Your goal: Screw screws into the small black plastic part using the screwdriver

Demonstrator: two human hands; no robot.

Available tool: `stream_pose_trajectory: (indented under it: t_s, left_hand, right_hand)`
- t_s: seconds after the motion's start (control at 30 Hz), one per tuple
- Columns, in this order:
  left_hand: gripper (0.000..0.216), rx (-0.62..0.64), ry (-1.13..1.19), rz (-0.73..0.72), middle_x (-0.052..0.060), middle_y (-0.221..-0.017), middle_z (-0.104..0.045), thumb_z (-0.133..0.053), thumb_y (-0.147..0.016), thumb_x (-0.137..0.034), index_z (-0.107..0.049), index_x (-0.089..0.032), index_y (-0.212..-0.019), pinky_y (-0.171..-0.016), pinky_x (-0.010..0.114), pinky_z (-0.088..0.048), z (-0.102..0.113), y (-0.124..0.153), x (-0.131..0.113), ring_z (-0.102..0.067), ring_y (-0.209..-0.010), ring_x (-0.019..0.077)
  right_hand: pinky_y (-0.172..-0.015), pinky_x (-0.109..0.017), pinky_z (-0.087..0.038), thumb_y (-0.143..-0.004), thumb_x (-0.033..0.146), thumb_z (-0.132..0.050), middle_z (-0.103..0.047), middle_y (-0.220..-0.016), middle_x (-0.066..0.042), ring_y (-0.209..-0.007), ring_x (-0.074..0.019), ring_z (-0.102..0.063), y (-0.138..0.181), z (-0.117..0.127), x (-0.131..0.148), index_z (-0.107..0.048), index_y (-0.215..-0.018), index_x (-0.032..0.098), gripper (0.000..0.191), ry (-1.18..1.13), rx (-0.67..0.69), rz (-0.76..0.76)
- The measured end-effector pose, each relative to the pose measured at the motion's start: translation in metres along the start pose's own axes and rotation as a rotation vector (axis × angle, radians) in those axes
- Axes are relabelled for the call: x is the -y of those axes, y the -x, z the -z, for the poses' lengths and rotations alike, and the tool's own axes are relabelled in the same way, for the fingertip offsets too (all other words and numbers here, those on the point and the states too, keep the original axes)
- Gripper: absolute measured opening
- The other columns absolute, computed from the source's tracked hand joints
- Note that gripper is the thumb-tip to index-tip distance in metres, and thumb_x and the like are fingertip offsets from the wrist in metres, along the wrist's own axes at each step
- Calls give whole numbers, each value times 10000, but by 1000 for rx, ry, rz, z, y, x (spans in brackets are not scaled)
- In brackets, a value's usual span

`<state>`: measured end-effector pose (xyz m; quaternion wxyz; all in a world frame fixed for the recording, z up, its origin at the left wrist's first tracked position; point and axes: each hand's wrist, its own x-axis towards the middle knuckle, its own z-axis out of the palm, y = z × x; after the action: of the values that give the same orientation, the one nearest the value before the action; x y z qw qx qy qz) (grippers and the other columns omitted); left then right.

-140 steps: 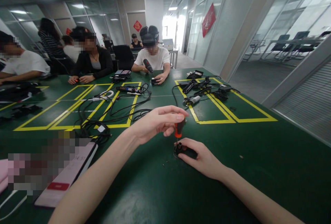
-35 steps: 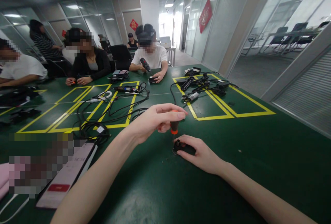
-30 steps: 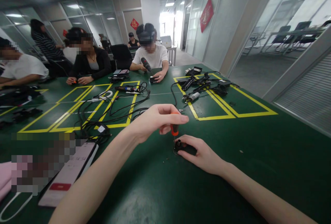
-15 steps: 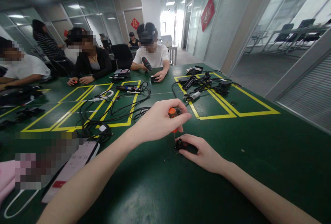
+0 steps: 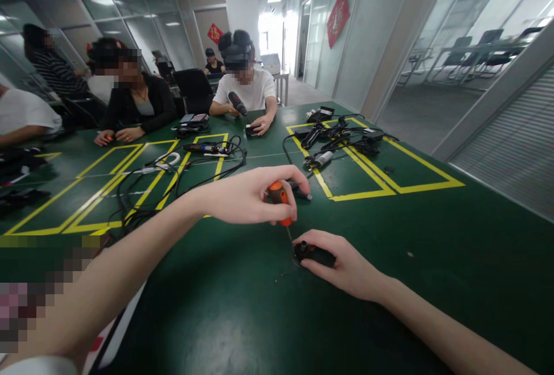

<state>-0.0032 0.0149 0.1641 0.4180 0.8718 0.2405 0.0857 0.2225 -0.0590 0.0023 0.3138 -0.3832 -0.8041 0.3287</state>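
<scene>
My left hand (image 5: 255,195) is closed around the orange and dark handle of a screwdriver (image 5: 278,195). The thin shaft slants down to the left end of a small black part with a short upright post (image 5: 318,255). My right hand (image 5: 341,259) grips that black part between thumb and fingers, low on the green table (image 5: 242,317). Its exact kind I cannot make out. Whether the screwdriver tip sits in a screw is too small to tell. A few tiny dark bits (image 5: 279,278) lie just left of the part.
Black cables and devices (image 5: 333,138) lie within yellow tape outlines at the back right, and more cables (image 5: 208,150) at the back left. Across the table a person (image 5: 246,86) holds a power drill (image 5: 238,104). Another person (image 5: 138,98) sits to the left.
The view has turned a little to the right. The screwdriver leans more to the left at its handle, while my right hand keeps the black part in place.
</scene>
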Motion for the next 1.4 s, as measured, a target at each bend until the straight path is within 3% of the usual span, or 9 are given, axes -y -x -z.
stream_pose_trajectory:
  t_s: [0.4, 0.63, 0.73, 0.87, 0.93, 1.03, 1.13, 1.3, 1.4]
  left_hand:
    - [324, -85, 208, 143, 72, -939, -742, -668, -911, -398, -598, -170, -1129, -615, 246, -543, 5, 7, 28, -687, -709, 151]
    - [325, -147, 36, 112, 56, -884, -748, -641, -923, -409, -615, -172, -1144, -652, 238, -542, -1, 0, 15, -702, -741, 161]
    - [324, -286, -135, 77, 1, -704, -705, -665, -902, -420, -657, -183, -1122, -588, 214, -484, -2, -11, 8, -673, -634, 149]
    - [300, -668, -57, 131, -72, -500, -512, -602, -909, -468, -635, -187, -1008, -465, 201, -370, -3, -28, 21, -487, -433, 111]
    - [320, -580, -53, 235, -73, -485, -477, -603, -889, -506, -630, -189, -914, -458, 209, -338, -9, -32, 35, -447, -422, 112]
    - [350, -180, -260, 329, -7, -625, -588, -619, -860, -507, -658, -169, -776, -544, 233, -376, -29, -30, 57, -530, -562, 139]
    - [261, 64, -489, 430, 26, -760, -674, -617, -851, -433, -698, -187, -823, -596, 256, -376, -52, -21, 73, -591, -675, 179]
    - [187, 132, -525, 416, 21, -792, -677, -658, -821, -386, -678, -203, -851, -604, 261, -397, -66, -11, 76, -620, -724, 200]
    - [355, 84, -491, 343, 70, -1074, -669, -735, -774, -394, -716, -200, -1070, -696, 284, -479, -60, -8, 65, -655, -850, 220]
  right_hand:
    - [-878, -347, -550, -934, 232, -656, -748, -1079, -95, -977, -211, -698, -1, 1, 4, -683, -1117, 177, 192, 10, -14, 34]
    - [-934, -394, -543, -870, 249, -750, -736, -1142, -127, -1058, -253, -687, -1, -4, -2, -679, -1159, 162, 310, 54, -13, 15]
    - [-926, -411, -541, -870, 267, -765, -731, -1131, -142, -1040, -261, -682, -3, -7, -7, -687, -1129, 148, 296, 68, -23, 3]
    - [-883, -382, -538, -849, 275, -798, -727, -1072, -126, -978, -245, -678, -5, -6, -9, -698, -1092, 135, 298, 58, -25, 12]
    - [-838, -362, -535, -845, 289, -800, -724, -1010, -102, -916, -230, -669, -6, -5, -8, -709, -1037, 138, 260, 48, -19, 1]
    - [-818, -354, -537, -851, 304, -785, -719, -942, -65, -868, -214, -663, -6, -3, -5, -710, -958, 151, 202, -92, -2, -58]
    - [-897, -379, -552, -858, 308, -765, -735, -979, -54, -940, -219, -695, -7, -5, -3, -694, -984, 153, 211, -391, 30, -145]
    - [-868, -376, -590, -832, 461, -794, -739, -974, -59, -892, -193, -729, -8, -8, 0, -634, -1103, 154, 440, -777, 42, -257]
    - [-782, -326, -605, -839, 517, -782, -707, -946, -45, -825, -158, -715, -8, -8, -1, -603, -1120, 158, 490, -893, 61, -248]
